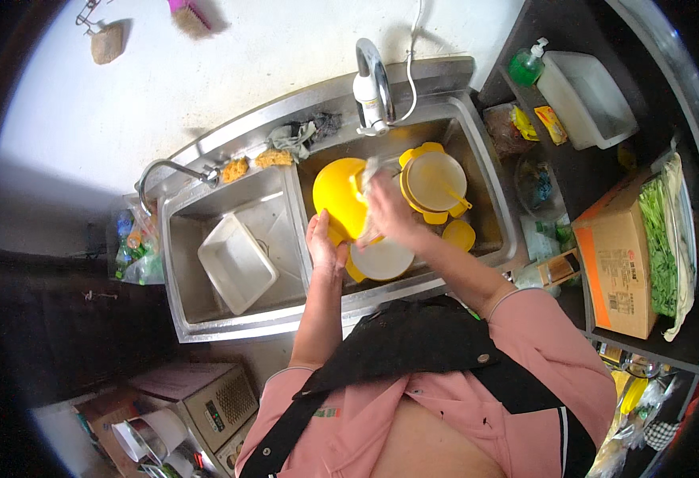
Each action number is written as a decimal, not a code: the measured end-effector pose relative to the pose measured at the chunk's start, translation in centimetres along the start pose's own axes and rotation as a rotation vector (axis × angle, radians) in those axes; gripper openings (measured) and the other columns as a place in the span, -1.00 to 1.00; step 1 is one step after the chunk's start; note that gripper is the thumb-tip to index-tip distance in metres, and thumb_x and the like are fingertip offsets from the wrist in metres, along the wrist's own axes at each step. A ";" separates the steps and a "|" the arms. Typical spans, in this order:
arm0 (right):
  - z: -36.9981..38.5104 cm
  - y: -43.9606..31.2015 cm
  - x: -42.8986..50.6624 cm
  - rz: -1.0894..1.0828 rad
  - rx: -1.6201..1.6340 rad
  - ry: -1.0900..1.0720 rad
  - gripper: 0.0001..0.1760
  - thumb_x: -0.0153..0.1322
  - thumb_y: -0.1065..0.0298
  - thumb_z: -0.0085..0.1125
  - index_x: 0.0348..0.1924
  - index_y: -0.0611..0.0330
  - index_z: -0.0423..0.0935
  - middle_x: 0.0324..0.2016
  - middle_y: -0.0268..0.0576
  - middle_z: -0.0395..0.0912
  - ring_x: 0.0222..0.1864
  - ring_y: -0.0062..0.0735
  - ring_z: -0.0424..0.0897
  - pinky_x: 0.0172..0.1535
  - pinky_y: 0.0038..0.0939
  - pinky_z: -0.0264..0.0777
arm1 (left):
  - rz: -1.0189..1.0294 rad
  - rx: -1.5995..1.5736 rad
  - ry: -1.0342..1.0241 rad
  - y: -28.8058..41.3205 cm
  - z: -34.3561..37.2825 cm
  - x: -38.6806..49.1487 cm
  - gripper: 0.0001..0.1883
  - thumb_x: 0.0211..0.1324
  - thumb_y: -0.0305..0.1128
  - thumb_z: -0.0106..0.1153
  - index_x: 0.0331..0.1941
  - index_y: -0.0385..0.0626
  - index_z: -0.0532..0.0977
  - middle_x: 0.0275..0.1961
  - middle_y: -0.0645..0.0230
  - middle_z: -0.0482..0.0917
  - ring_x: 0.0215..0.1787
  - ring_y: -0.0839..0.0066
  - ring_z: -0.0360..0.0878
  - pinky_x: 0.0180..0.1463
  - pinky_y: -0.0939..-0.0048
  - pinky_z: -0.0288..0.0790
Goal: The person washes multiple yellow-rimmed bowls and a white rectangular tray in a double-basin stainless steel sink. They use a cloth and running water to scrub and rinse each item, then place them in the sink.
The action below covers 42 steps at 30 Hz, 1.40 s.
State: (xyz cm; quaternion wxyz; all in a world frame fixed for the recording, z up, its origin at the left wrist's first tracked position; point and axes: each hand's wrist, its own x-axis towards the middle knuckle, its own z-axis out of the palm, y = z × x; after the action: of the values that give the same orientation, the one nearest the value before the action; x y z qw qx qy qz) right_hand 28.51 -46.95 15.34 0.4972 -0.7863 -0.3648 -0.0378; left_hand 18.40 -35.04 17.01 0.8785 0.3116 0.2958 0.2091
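Note:
Above the right basin of a steel double sink, my left hand grips the lower edge of a yellow bowl, which is tilted on its side. My right hand, slightly blurred, presses a pale cloth against the bowl's right side. To the right of that hand, yellow-rimmed bowls with white insides are stacked in the basin, a yellow spoon lying in the top one. Another white-lined bowl lies under my hands, and a small yellow dish sits at the lower right.
A white rectangular tub lies in the left basin. Chrome faucets rise behind the sink, with orange sponges and a grey rag along the back ledge. The right shelf holds a green soap bottle, a plastic bin and a cardboard box.

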 end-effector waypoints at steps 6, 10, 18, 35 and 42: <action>-1.3 -1.6 6.3 -0.010 -0.221 -0.202 -0.61 0.38 0.15 -0.02 0.00 0.14 0.43 -0.04 0.06 0.45 0.03 0.12 0.43 0.12 0.00 0.27 | -0.003 0.101 -0.107 -1.2 -0.8 0.2 -0.86 0.26 -0.29 0.02 -0.28 -0.09 0.44 -0.25 0.33 0.60 -0.27 0.45 0.58 -0.16 0.41 0.48; -4.1 4.3 8.3 0.806 0.712 -0.454 -0.61 0.43 0.20 -0.09 0.05 0.20 0.41 -0.12 -0.05 0.47 -0.07 -0.26 0.51 -0.07 -0.36 0.42 | -0.082 -0.001 -0.172 -0.2 -1.2 -0.4 -0.80 0.23 -0.25 0.05 -0.20 -0.12 0.45 -0.19 0.32 0.60 -0.17 0.38 0.58 -0.07 0.30 0.47; 2.2 8.0 -3.5 0.328 0.353 0.117 -0.45 0.44 0.08 -0.08 0.19 0.24 0.22 -0.03 -0.06 0.39 -0.01 -0.39 0.43 -0.07 -0.32 0.40 | -0.056 -0.061 0.005 -0.7 -1.2 0.5 -0.78 0.20 -0.33 0.08 -0.11 -0.14 0.46 -0.13 0.35 0.59 -0.10 0.45 0.55 -0.01 0.30 0.43; -6.8 15.1 -12.0 1.318 0.918 0.237 -0.62 0.41 0.15 -0.12 -0.07 0.24 0.38 -0.32 0.03 0.56 -0.38 -0.02 0.61 -0.50 0.04 0.49 | 0.662 1.678 -1.500 -9.6 -13.1 4.8 -0.87 -0.17 -0.46 0.13 -0.42 -0.05 0.47 -0.44 0.29 0.53 -0.29 0.21 0.53 -0.15 0.19 0.38; -9.1 13.9 -11.7 1.416 0.985 0.085 -0.62 0.38 0.11 -0.08 -0.13 0.25 0.43 -0.33 -0.05 0.57 -0.39 -0.08 0.62 -0.50 -0.01 0.50 | 0.370 2.284 -1.740 -8.8 -12.7 5.6 -0.76 -0.19 -0.35 0.19 -0.32 -0.01 0.53 -0.30 0.34 0.57 -0.11 0.28 0.53 0.03 0.21 0.35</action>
State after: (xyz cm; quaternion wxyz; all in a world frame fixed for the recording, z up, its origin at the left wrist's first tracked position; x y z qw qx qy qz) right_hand 31.24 -63.92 4.51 0.7010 -0.5213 0.2552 0.4143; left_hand 15.89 -32.86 0.85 0.0142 0.8884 -0.3632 -0.2803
